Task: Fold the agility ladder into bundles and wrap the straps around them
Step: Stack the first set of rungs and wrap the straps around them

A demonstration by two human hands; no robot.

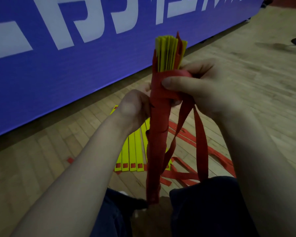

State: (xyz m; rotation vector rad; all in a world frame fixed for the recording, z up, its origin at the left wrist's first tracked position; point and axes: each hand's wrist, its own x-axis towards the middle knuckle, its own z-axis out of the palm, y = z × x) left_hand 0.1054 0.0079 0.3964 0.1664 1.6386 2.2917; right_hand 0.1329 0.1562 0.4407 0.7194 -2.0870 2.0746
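Note:
A bundle of yellow ladder rungs (167, 53) stands upright in front of me, most of its length wound in red strap (156, 134). My left hand (133, 108) grips the bundle from the left at mid height. My right hand (200, 86) holds it from the right, thumb pressing the red wrap near the top. Two loose red strap tails (201, 134) hang down from under my right hand toward my lap.
More yellow rungs (132, 151) lie side by side on the wooden floor (246, 74), with loose red straps (183, 175) tangled beside them. A blue banner (58, 65) with white letters stands at the left. My dark trouser legs (203, 211) fill the bottom.

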